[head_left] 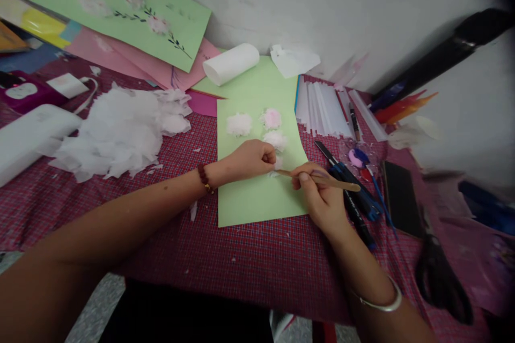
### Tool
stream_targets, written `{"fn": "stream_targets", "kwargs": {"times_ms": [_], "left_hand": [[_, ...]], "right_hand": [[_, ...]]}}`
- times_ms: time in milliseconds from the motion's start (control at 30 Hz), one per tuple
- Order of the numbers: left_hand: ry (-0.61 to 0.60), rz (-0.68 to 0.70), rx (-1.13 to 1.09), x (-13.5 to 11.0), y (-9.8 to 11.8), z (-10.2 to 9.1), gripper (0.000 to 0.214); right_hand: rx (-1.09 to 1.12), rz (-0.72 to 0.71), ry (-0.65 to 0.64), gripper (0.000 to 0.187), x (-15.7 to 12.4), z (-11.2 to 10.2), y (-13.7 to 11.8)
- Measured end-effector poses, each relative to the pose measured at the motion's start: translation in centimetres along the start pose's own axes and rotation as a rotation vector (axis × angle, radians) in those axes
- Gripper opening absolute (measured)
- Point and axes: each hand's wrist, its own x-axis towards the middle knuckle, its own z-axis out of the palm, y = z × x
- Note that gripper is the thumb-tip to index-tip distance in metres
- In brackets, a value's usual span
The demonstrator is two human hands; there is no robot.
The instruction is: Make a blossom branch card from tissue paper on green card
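Red checked cloth (241,257) is seen nearest, with black-handled scissors (442,278) laid on it at the right. By the right hand (324,201), a flat wooden stick (340,184) is gripped between thumb and fingers, its far end directed toward the left hand (253,159). There the fingers are curled closed near the stick's end; whether anything is pinched in them cannot be told. Beneath both hands, a pale green sheet (257,203) is laid on the cloth, its near part bare. Farther up it, ruffled blooms are clustered: a small pinkish one (278,162), partly hidden by the left hand, a fluffy white one (275,140), another white one (239,124) set apart to the left, and a rounder pink one (272,118). Torn white tissue (120,131) is heaped at the left. Beyond, a white roll (233,63) is seen beside a green panel (177,16) decorated with pale flowers and dark leafy stems.
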Motion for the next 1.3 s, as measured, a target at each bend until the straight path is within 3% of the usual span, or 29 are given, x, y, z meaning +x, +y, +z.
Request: {"fn": "stream_targets", "kwargs": {"times_ms": [233,367,467,600,667,767,900,1033,1167,1300], "left_hand": [[0.09,-0.017,-0.103,-0.1,0.2,-0.3,0.012],[0.091,-0.055,-0.186,-0.1,0.2,-0.7,0.011],[0.09,-0.089,-0.247,-0.4,0.5,-0.8,0.01],[0.056,-0.122,-0.262,-0.7,1.2,-1.6,0.009],[0.04,-0.119,-0.147,-1.0,1.1,-2.9,0.01],[0.015,-0.074,0.162,-1.9,0.5,-6.0,0.01],[0.152,-0.1,0.432,-3.1,-1.6,-12.0,0.015],[0.338,-0.218,0.667,-2.7,-4.5,-17.3,0.022],[0.351,-0.311,0.62,-1.9,-6.0,-19.4,0.012],[0.389,-0.354,0.482,-2.8,-4.1,-19.2,0.003]], "right_hand": [[-0.172,-0.074,-0.01,0.017,0.1,0.3,0.1],[-0.187,-0.047,-0.008,0.018,0.2,0.4,0.3],[-0.086,0.061,0.03,0.019,-0.1,0.2,0.7],[0.211,0.324,0.181,0.02,0.0,-0.3,2.0],[0.443,0.452,0.311,0.018,0.5,-0.4,2.7],[0.677,0.558,0.357,0.023,1.1,-0.5,3.1],[0.701,0.631,0.374,0.029,1.4,-0.4,3.0],[0.657,0.667,0.36,0.023,1.4,-0.1,2.7],[0.627,0.63,0.345,0.022,1.3,-0.1,2.2],[0.655,0.606,0.349,0.022,1.3,-0.3,2.3]]}}
